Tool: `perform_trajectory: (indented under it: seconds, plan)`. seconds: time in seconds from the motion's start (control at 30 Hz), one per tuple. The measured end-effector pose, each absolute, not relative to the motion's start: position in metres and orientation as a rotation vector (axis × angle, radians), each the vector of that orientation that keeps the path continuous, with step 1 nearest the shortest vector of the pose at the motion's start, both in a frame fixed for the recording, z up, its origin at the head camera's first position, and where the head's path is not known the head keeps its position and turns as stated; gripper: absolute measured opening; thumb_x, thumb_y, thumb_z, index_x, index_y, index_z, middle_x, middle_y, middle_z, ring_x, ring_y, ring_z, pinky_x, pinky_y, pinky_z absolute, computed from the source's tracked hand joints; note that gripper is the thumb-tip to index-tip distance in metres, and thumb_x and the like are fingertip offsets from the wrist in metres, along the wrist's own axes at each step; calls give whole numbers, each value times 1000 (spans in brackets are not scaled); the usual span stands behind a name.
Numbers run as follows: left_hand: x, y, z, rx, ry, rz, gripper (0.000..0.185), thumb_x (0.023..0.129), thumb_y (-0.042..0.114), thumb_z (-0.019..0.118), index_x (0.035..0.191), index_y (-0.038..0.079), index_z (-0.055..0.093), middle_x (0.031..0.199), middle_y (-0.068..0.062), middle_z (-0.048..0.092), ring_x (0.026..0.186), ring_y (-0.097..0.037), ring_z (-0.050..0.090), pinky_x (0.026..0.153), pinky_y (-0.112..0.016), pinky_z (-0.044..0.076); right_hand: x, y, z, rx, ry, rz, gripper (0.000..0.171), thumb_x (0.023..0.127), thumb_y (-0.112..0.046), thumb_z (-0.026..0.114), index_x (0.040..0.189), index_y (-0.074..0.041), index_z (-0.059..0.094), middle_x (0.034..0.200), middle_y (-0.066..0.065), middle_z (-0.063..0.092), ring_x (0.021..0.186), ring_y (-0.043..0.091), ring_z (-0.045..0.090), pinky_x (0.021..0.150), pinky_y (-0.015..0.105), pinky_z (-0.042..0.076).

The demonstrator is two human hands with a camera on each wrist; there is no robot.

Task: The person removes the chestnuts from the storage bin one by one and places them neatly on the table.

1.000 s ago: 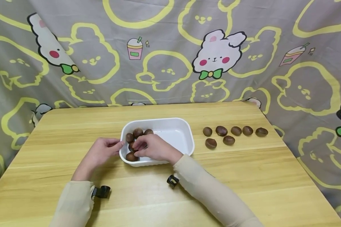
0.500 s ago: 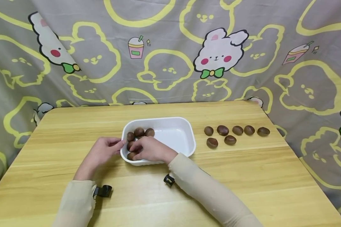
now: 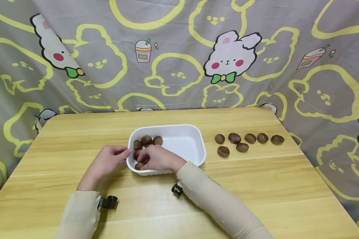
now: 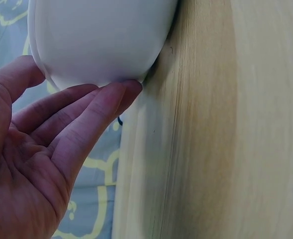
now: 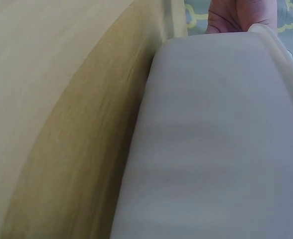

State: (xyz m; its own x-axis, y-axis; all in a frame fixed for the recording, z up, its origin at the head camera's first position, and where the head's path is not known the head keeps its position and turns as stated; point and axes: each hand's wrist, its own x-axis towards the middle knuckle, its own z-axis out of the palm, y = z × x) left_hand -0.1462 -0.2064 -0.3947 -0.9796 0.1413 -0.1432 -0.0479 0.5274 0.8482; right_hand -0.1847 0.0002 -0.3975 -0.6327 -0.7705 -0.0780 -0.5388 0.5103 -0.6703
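Note:
A white plastic tray sits on the table with several brown chestnuts gathered in its left end. My left hand grips the tray's left end, thumb at the rim and fingers against the outer wall in the left wrist view. Inside the tray, my right hand reaches down with curled fingers and pinches at a chestnut between two others, the near-left chestnut and the one behind it. The palm hides most of what the fingertips hold. In the right wrist view, the tray wall blocks this hand.
Several chestnuts lie on the wooden table right of the tray, in a back row with two more in front. A patterned curtain hangs along the table's far edge. Black wrist cameras are strapped to both sleeves.
My right hand has lowered into the tray and shifted slightly left, its fingers closing around the chestnuts there. The left hand has stayed at the tray's end.

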Motion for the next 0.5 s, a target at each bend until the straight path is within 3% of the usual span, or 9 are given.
perform_trajectory:
  seconds: [0.5]
  plan:
    - [-146,-206,-395,78,2571,1448,44,99,29,62,118,-11,65,105,-20,70,88,-23,70,74,-24,53,-183,3,-394,-1060,2455,-801,12,84,-19,80,93,-16,73,84,-12,63,79,3,57,74,15,44]
